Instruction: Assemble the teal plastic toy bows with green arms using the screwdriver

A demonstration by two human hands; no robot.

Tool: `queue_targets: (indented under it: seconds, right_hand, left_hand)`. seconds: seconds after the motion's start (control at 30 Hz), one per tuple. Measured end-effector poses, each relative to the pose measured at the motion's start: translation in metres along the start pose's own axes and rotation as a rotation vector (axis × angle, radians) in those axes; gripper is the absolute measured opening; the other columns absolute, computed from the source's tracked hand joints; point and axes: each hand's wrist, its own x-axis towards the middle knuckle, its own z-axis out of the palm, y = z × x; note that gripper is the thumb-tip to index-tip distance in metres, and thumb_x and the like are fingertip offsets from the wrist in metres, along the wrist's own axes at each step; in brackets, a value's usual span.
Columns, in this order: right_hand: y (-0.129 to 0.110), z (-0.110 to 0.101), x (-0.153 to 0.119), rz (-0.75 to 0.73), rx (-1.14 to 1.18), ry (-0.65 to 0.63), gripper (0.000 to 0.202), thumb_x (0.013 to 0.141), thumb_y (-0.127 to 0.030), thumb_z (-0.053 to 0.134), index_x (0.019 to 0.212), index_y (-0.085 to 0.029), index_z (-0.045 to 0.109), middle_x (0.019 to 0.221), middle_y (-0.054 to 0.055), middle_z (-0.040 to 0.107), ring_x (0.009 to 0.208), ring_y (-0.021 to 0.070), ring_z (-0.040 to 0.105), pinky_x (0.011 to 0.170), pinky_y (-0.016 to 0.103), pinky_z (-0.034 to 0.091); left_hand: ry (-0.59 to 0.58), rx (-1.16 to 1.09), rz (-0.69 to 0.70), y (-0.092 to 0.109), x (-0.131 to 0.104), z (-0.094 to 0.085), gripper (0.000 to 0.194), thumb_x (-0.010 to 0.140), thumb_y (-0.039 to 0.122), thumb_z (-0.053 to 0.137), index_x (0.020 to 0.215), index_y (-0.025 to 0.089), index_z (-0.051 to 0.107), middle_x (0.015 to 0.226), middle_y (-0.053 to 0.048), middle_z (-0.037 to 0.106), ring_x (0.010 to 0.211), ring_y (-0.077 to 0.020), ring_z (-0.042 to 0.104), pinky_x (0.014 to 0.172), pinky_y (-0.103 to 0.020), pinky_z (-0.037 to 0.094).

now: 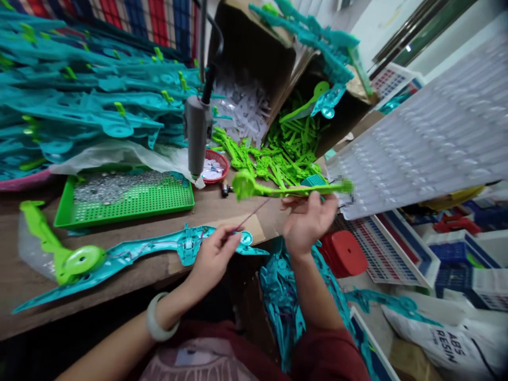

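My right hand [305, 225] holds up a long lime-green plastic part [278, 189], level above the bench, with its round end to the left. My left hand [216, 253] pinches a thin dark red string [254, 212], which slants up from the fingers towards the green part. Beneath the left hand, a turquoise plastic limb-shaped piece [154, 244] lies along the bench's front edge. A lime-green arm with a round hub [81, 263] sits on that piece's left part. String also runs along the inside of the turquoise piece. Where the string meets the raised green part is too fine to make out.
A grey powered screwdriver [197, 135] hangs over the bench. Behind it are a green tray [166, 198] of small metal pieces, a red basket [226, 161], loose green parts [273, 164] and stacked turquoise parts [99, 106]. Right stand a translucent corrugated panel [428, 121] and red stools [344, 254].
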Motion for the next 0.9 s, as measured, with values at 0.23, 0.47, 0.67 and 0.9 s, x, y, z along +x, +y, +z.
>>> queue_targets:
  seconds: [0.23, 0.47, 0.67, 0.9]
  right_hand:
    - [0.094, -0.046, 0.006, 0.764, -0.019, -0.186, 0.038, 0.072, -0.041, 0.073, 0.083, -0.023, 0.041, 0.048, -0.011, 0.053, 0.030, 0.0104, 0.051, 0.027, 0.018, 0.039]
    - [0.116, -0.041, 0.004, 0.851, -0.042, -0.297, 0.036, 0.077, -0.041, 0.068, 0.086, -0.024, 0.037, 0.049, -0.010, 0.056, 0.035, 0.0120, 0.058, 0.031, 0.017, 0.044]
    - [0.116, -0.006, -0.013, 0.858, -0.079, -0.529, 0.038, 0.077, -0.047, 0.069, 0.090, -0.023, 0.042, 0.055, -0.007, 0.061, 0.036, 0.0136, 0.059, 0.029, 0.019, 0.041]
    - [0.104, -0.013, -0.026, 0.088, -0.456, -0.589, 0.028, 0.088, -0.026, 0.064, 0.113, -0.021, 0.052, 0.090, 0.002, 0.060, 0.064, 0.0122, 0.060, 0.053, 0.024, 0.051]
  left_hand:
    - [-0.070, 0.899, 0.251, -0.040, 0.008, -0.014, 0.038, 0.105, 0.039, 0.039, 0.099, 0.021, 0.072, 0.088, -0.007, 0.069, 0.082, -0.0203, 0.064, 0.073, -0.029, 0.044]
    - [-0.118, 1.144, 0.345, -0.057, 0.009, -0.035, 0.036, 0.106, 0.031, 0.040, 0.104, 0.021, 0.074, 0.083, -0.007, 0.068, 0.075, -0.0197, 0.065, 0.065, -0.028, 0.040]
    - [0.026, 1.193, 0.616, -0.048, -0.019, -0.079, 0.019, 0.100, 0.022, 0.058, 0.112, 0.016, 0.070, 0.081, -0.002, 0.070, 0.067, -0.0150, 0.065, 0.067, -0.027, 0.043]
    - [-0.029, 1.192, 0.772, -0.041, -0.015, -0.059, 0.010, 0.096, 0.014, 0.061, 0.095, 0.015, 0.071, 0.060, 0.004, 0.059, 0.049, -0.0133, 0.052, 0.055, -0.033, 0.034]
